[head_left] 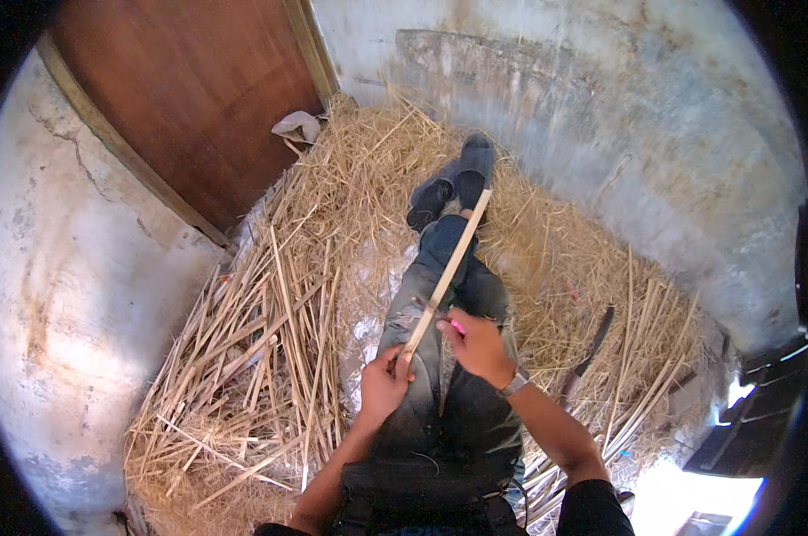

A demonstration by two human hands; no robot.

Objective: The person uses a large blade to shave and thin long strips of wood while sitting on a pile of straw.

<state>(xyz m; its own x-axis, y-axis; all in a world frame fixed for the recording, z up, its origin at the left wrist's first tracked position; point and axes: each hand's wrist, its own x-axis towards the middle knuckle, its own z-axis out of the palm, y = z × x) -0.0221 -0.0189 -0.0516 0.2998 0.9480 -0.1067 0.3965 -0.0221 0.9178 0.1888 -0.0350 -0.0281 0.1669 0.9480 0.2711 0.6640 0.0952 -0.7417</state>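
Observation:
A long, pale bamboo-like strip [454, 264] lies lengthwise above my outstretched legs [413, 299], its far end over my crossed feet in dark shoes [474, 165]. My left hand [384, 384] pinches the strip's near end between thumb and fingers. Close to its right side, my right hand [481, 347] is closed around a small tool with a pink handle [458, 327]. A short dark part shows across the strip in front of that hand, too blurred to make out. A watch [515, 382] is on my right wrist.
Many split strips [283, 330] lie piled to my left, with more strips [641, 375] at the right. Curly shavings [377, 147] cover the floor. A long dark blade [593, 344] rests right of my legs. Beyond stand a brown door [189, 98] and a stained wall [690, 161].

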